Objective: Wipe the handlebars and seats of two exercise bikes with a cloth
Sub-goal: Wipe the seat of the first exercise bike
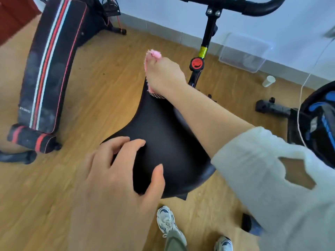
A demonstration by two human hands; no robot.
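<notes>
Wooden floor (90, 78) beneath; seat (163, 138) runs lengthwise away. Right hand (163, 75) clasps cloth (155, 53) at its far nose; left hand (116, 178) rests loose on the rear.

1. The single view comes from a camera worn on the person's head, above the seat (163, 142).
2. It faces forward and steeply down; the person's shoes (167, 221) show at the bottom edge.
3. It sits close: the left hand (116, 178) looms large at lower left, while the right hand (163, 75), holding the cloth (154, 53), lies farther out.
4. The wide angle also takes in the floor (90, 69), the wall (163, 8) and the handlebar (253, 4) along the top edge.
</notes>
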